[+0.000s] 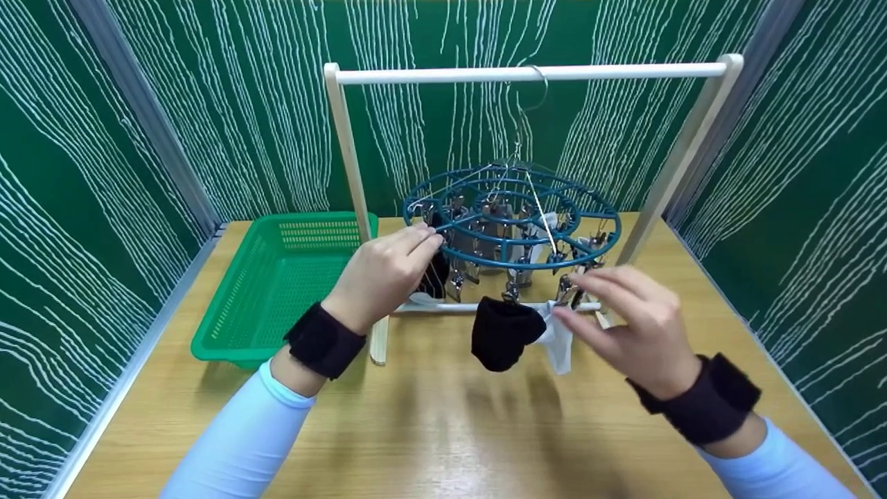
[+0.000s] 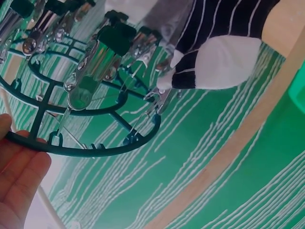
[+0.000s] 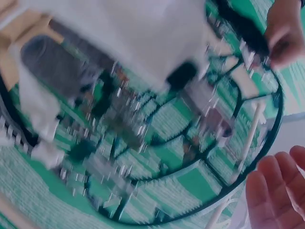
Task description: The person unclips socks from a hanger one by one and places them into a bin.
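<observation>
A round teal clip hanger (image 1: 513,215) hangs by its hook from the white rod (image 1: 527,73) of a wooden rack. My left hand (image 1: 429,242) pinches the hanger's left rim (image 2: 86,150); its fingers (image 2: 21,179) lie under the rim. A black sock (image 1: 502,333) hangs from a front clip, with a white sock (image 1: 560,343) beside it. My right hand (image 1: 572,298) hovers at the white sock with its fingers (image 3: 276,191) spread and holds nothing. A striped sock with a white toe (image 2: 219,52) hangs from another clip. The right wrist view is blurred.
A green plastic basket (image 1: 277,284) stands on the wooden table (image 1: 443,430) left of the rack. Green patterned walls close in on three sides. Several metal clips (image 2: 90,71) dangle under the hanger, and the rack's base bar (image 1: 443,307) lies just behind the socks.
</observation>
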### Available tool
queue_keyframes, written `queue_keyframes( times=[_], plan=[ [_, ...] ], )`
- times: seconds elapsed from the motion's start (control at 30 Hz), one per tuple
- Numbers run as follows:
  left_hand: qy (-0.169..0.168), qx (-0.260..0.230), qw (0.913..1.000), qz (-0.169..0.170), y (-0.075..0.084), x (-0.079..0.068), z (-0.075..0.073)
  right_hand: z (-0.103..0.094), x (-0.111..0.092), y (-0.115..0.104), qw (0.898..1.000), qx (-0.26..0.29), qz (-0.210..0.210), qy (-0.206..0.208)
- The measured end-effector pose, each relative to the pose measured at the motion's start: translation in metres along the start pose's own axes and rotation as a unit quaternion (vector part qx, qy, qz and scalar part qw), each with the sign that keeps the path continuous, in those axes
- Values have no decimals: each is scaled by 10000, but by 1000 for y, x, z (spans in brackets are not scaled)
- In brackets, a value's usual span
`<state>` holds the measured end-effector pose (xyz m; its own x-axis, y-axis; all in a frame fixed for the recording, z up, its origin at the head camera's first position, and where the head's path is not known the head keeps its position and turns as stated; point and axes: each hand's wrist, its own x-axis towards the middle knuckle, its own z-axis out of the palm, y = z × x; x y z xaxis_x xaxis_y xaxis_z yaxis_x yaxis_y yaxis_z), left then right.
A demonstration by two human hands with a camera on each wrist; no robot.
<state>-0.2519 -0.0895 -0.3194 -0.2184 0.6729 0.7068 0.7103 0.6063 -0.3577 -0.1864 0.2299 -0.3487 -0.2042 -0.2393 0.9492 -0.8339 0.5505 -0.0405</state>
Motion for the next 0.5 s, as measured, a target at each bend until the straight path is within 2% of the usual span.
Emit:
queue_keyframes(
  times=[0.07,0.2,0.4,0.5],
  plan=[
    [3,-43,10000,-54,0,0,1,4,-3,-6,9994,93,81,-320],
    [6,-153,9998,-133,0,1,3,11,-10,-12,9945,198,497,-903],
    [11,-292,9994,-203,1,1,5,26,-18,-13,9857,26,978,-1370],
    [23,-361,9991,-234,1,0,6,33,-16,-14,9791,26,1360,-1510]
  ],
)
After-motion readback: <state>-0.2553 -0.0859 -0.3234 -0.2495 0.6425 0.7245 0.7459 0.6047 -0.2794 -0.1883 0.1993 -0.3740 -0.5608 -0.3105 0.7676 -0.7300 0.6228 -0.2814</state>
